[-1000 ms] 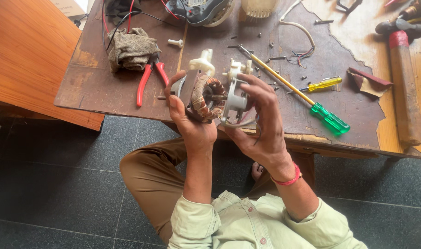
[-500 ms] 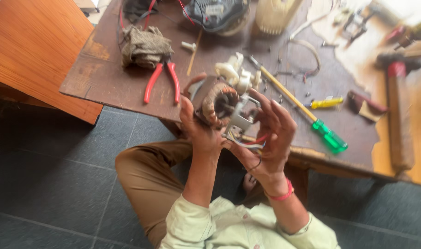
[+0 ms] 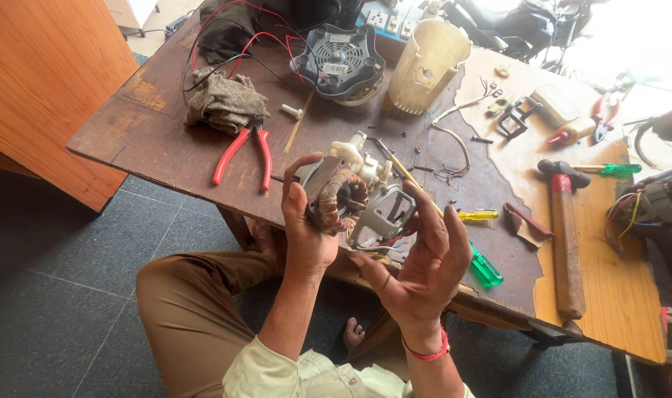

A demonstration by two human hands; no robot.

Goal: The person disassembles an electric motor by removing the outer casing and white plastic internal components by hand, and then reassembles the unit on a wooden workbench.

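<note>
Holding the small electric motor (image 3: 343, 203) up over the near edge of the counter (image 3: 152, 133), the left hand (image 3: 306, 236) has its grip clamped on the stator: thumb across the metal face toward ten o'clock, fingers wrapped behind out of sight. The copper windings and laminated core sit directly against that palm. A grey metal bracket (image 3: 384, 215) is mounted on the motor's end toward three o'clock.

The right hand (image 3: 424, 258) stands at four o'clock from the motor, grip apart, fingers spread and curled; its fingertips lie at the bracket's edge, and I cannot tell whether they touch it. The left hand is the nearer one and, by my judgement, carries all the weight.

The motor's long axis, as I read it, runs from about seven o'clock near the palm up to one o'clock, where a cream plastic coupling (image 3: 351, 153) points away toward the far side of the counter. The bracket end faces the open right hand, so any hold from that side would meet the bracket first.

On the counter, red-handled pliers (image 3: 242, 153) lie at ten o'clock from the motor beside a crumpled rag (image 3: 224, 102). A green-handled screwdriver (image 3: 483, 267) lies at four o'clock, shaft running under the hands. A hammer (image 3: 564, 236) rests well apart at three o'clock.
</note>
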